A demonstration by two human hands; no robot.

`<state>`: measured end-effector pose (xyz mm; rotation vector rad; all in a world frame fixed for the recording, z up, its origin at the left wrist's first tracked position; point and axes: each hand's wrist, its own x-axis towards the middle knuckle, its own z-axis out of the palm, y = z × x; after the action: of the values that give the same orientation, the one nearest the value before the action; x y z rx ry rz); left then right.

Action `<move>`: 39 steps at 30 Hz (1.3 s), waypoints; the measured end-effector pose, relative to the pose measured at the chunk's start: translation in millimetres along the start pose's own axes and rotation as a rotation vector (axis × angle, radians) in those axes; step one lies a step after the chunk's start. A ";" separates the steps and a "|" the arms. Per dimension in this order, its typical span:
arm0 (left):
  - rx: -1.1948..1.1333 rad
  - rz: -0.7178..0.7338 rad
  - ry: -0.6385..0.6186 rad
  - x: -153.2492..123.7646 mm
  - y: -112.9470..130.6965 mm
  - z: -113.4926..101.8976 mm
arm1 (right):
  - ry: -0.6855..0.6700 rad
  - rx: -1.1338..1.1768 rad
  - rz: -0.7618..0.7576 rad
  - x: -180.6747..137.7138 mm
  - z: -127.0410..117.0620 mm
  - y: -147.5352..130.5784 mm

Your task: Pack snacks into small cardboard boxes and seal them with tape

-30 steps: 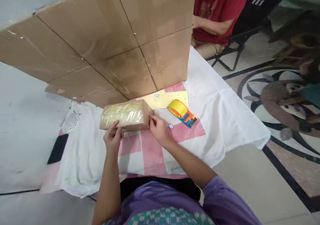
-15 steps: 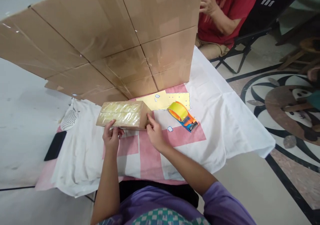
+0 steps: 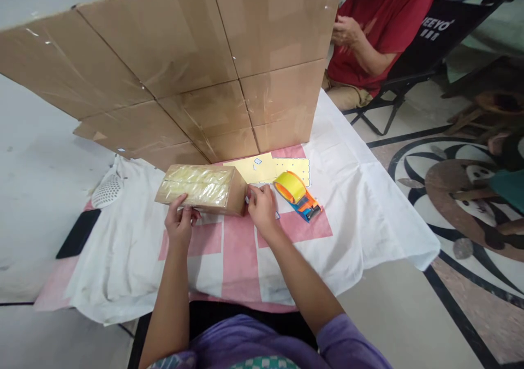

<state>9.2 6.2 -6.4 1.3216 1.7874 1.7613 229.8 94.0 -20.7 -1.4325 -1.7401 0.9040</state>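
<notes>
A table draped in a white-and-pink checked cloth (image 3: 368,216) is standing before a tall screen of taped cardboard panels (image 3: 184,69), on a pale floor inlaid with a panda motif (image 3: 470,183).

On the cloth, just in front of the screen's foot, a small cardboard box (image 3: 200,189) is lying flat, its top glossy with clear tape. A person in a purple top is working on it with both hands. The left hand (image 3: 179,222) is gripping the box's near edge, fingers curling up onto the taped top and thumb pressing the side. The right hand (image 3: 262,209) is sitting at the box's right end, its fingertips (image 3: 250,193) drawn together and touching the corner; whether they are pinching anything is too small to tell.

Just beside the right hand, a tape dispenser (image 3: 298,194) carrying a yellow roll is lying on its side. A pale yellow sheet (image 3: 268,168) is lying behind it, against the screen. A small white sticker (image 3: 277,215) is peeking out from under the right hand.

Well to the left, a white mesh object (image 3: 107,190) and a flat black object (image 3: 77,233) are resting near the table's edge.

Beyond the screen's right side, another person in a red shirt (image 3: 376,25) is sitting in a black folding chair (image 3: 434,36), hands raised at the chest.
</notes>
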 end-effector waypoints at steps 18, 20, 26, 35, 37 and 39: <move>-0.025 -0.063 -0.053 -1.0 -13.4 -0.6 | -0.152 0.538 -0.049 19.2 1.2 10.9; -0.031 -0.062 -0.056 -1.7 -11.9 -0.4 | -0.196 0.725 0.009 20.0 -0.5 8.2; -0.037 -0.035 -0.050 -2.1 -12.5 -1.3 | -0.245 0.946 0.194 18.0 -6.8 1.1; -0.019 -0.029 -0.031 -6.0 -6.9 -2.4 | -0.280 0.982 0.224 15.0 -1.5 -1.8; -0.016 -0.032 -0.030 -6.6 -5.3 -2.7 | -0.284 0.978 0.221 14.5 -0.2 -1.9; -0.013 -0.043 -0.028 -7.3 -4.4 -3.1 | -0.299 0.968 0.220 14.2 0.7 -1.6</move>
<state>9.0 -0.5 -12.5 1.2875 1.7732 1.7202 226.3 107.7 -18.5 -0.8480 -1.0340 1.8232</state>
